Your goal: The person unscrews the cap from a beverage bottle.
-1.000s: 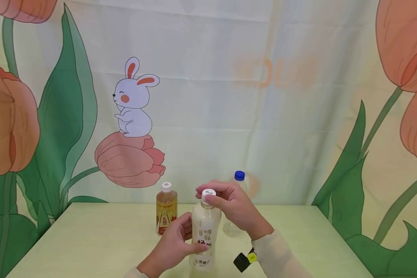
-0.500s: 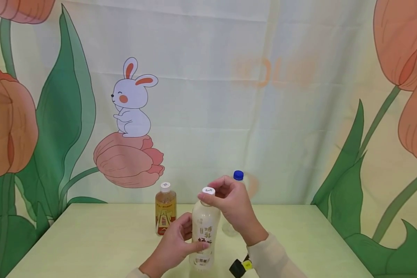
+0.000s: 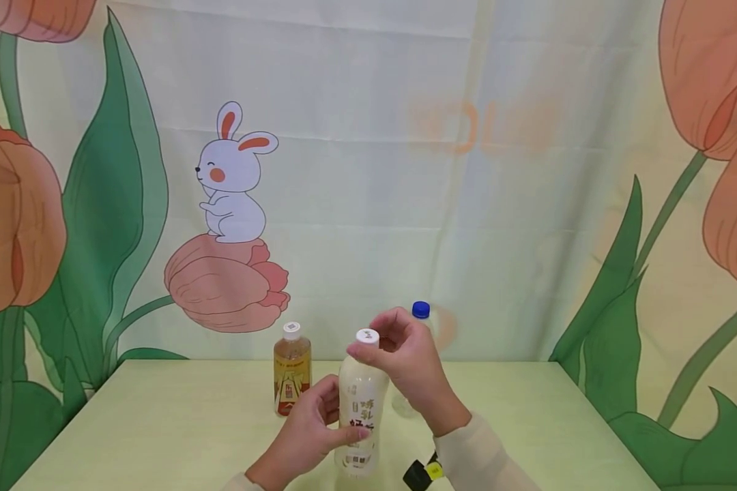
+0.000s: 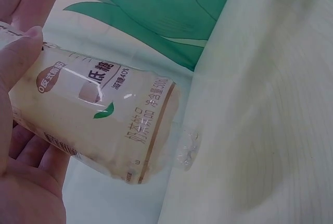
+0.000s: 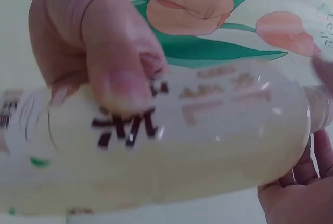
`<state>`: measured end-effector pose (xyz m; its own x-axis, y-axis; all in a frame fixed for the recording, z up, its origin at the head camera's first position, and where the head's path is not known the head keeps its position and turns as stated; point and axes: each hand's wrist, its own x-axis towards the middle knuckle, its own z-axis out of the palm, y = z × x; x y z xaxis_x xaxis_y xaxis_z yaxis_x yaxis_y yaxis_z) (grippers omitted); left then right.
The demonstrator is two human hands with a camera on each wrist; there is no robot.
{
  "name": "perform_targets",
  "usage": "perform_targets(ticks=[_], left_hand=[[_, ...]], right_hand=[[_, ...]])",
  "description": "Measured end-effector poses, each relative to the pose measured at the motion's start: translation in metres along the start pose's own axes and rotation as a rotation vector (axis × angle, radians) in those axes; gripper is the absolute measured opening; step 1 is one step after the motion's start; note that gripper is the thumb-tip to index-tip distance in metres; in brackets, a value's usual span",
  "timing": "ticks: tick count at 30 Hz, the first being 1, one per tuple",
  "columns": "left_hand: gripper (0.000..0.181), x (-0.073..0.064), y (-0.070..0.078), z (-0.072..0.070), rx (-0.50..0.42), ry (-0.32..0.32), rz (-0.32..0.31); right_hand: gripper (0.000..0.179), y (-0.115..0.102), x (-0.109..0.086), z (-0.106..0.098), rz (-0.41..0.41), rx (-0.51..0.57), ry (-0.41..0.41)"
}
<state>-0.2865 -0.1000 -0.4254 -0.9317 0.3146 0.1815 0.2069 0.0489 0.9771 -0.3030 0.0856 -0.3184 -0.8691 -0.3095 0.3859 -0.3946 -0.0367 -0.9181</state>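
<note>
An upright milk tea bottle [image 3: 361, 409] with a white cap [image 3: 367, 336] and pale contents stands in front of me. My left hand [image 3: 304, 429] grips its body from the left, thumb across the printed label. At the top, my right hand [image 3: 414, 372] pinches the cap between thumb and fingers. In the left wrist view the milk tea bottle [image 4: 93, 104] shows its base near the tabletop; contact cannot be told. The right wrist view shows the left thumb pressed on the label and the right hand's [image 5: 291, 198] fingers around the neck end.
A bottle of amber drink [image 3: 292, 372] stands behind my left hand. Behind the right hand is a clear bottle with a blue cap [image 3: 421, 309], partly hidden. A black object with a yellow label [image 3: 419, 474] lies on the pale table [image 3: 178, 423] by the right sleeve. A printed curtain hangs behind.
My right hand has turned about the cap, its thumb swinging round to the front left. The left hand keeps its grip on the bottle. The last half second shows little movement.
</note>
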Motion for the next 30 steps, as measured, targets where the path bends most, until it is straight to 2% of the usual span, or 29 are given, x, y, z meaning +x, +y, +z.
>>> perform_targets(ticks=[2,4,8,11,14,17,21,24,27,30], left_hand=[[0.069,0.0000,0.0002,-0.0005,0.004,0.007,-0.001],[0.070,0.0002,0.0005,-0.0010,0.008,0.016,-0.003],[0.071,0.0005,-0.0002,-0.0017,0.013,0.028,-0.002],[0.070,0.0006,-0.0015,-0.0020,0.012,0.028,0.002],[0.068,0.0001,-0.0031,-0.0023,0.012,0.027,0.001],[0.067,-0.0005,-0.0040,-0.0024,0.009,0.026,0.001],[0.068,-0.0010,-0.0042,-0.0019,0.005,0.028,0.006],[0.069,-0.0011,-0.0045,-0.0018,0.005,0.028,0.016],[0.070,-0.0014,-0.0051,-0.0019,0.007,0.028,0.019],[0.070,-0.0016,-0.0051,-0.0022,0.003,0.026,0.011]], right_hand=[[0.032,-0.0009,0.0007,0.0002,-0.015,-0.006,-0.005],[0.028,-0.0010,0.0016,-0.0016,-0.035,-0.003,-0.045],[0.031,-0.0004,0.0023,-0.0066,-0.065,-0.008,-0.149],[0.035,-0.0001,0.0023,-0.0076,-0.057,-0.022,-0.189],[0.042,0.0004,0.0023,-0.0061,-0.025,-0.041,-0.173],[0.045,0.0004,0.0022,-0.0033,0.013,-0.056,-0.105],[0.037,-0.0011,0.0024,-0.0022,0.010,-0.050,-0.043],[0.030,-0.0017,0.0026,-0.0049,-0.019,-0.018,-0.089],[0.032,-0.0010,0.0025,-0.0075,-0.030,0.007,-0.161],[0.039,0.0001,0.0027,-0.0070,-0.028,-0.004,-0.169]])
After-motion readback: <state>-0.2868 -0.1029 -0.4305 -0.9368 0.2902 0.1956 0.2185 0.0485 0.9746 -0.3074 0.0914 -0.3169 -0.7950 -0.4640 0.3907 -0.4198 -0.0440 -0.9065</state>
